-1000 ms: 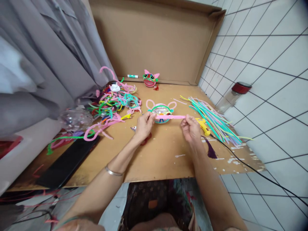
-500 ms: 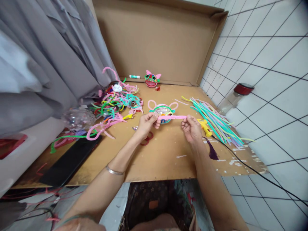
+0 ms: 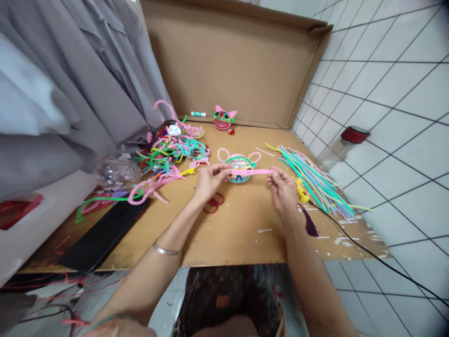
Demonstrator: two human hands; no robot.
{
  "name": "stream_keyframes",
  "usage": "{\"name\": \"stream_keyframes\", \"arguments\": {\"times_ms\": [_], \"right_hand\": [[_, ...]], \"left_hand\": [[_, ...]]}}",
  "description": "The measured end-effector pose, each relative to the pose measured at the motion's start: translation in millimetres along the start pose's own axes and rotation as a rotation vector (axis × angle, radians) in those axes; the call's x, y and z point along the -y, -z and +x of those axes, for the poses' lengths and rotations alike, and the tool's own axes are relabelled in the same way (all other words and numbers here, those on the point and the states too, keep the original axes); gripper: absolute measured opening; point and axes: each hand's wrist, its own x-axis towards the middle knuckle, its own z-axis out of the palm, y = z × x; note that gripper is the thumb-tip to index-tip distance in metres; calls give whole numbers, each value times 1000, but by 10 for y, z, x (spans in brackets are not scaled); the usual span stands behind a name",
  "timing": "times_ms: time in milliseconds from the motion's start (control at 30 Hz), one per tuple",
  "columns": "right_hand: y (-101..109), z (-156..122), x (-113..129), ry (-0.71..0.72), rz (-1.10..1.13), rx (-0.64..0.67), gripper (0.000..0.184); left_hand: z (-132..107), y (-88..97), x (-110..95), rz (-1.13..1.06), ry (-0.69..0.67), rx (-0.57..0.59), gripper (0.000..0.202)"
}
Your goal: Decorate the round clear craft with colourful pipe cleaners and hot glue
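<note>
Stretched level between both hands is a pink pipe cleaner (image 3: pixel 250 172), which looks doubled along its length. My left hand (image 3: pixel 211 180) pinches its left end and my right hand (image 3: pixel 282 186) pinches the right end. Just behind it on the table lies a clear round craft piece (image 3: pixel 240 162) with pink loop ears and a green band, partly covered by the strip and my left fingers. Red-handled scissors (image 3: pixel 215 204) rest under my left wrist, their blades mostly hidden. Beside my right hand lies a yellow glue gun (image 3: pixel 302 191), its front end out of sight.
A tangled heap of coloured pipe cleaners (image 3: pixel 175 147) is on the left, a bundle of straight ones (image 3: pixel 314 180) on the right. A black phone-like slab (image 3: pixel 103 236), purple tassel (image 3: pixel 309 222), lidded jar (image 3: pixel 342 147) and finished animal head (image 3: pixel 223 119) surround the work area. A black cord (image 3: pixel 372 255) trails right.
The view has shifted slightly. Both hands still hold the pink pipe cleaner by its ends; it now shows as two strands with a narrow gap, and my right hand has turned a little.
</note>
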Motion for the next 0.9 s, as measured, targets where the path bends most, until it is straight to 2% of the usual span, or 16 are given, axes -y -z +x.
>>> {"name": "stream_keyframes", "arguments": {"times_ms": [133,233,567,700,900], "right_hand": [[9,13,-8,27,-25,-17,17],[16,16,-12,47,-34,-21,18],[23,18,-57,125,-141,-35,18],[0,-16,-81,125,-169,-11,17],[22,-10,-94,90,-203,36,20]], "left_hand": [[-5,18,-1,116,-43,16,25],[-11,26,14,148,-22,36,24],[12,69,9,65,14,130,22],[-17,109,-14,21,58,116,20],[-32,143,4,-39,51,55,27]]}}
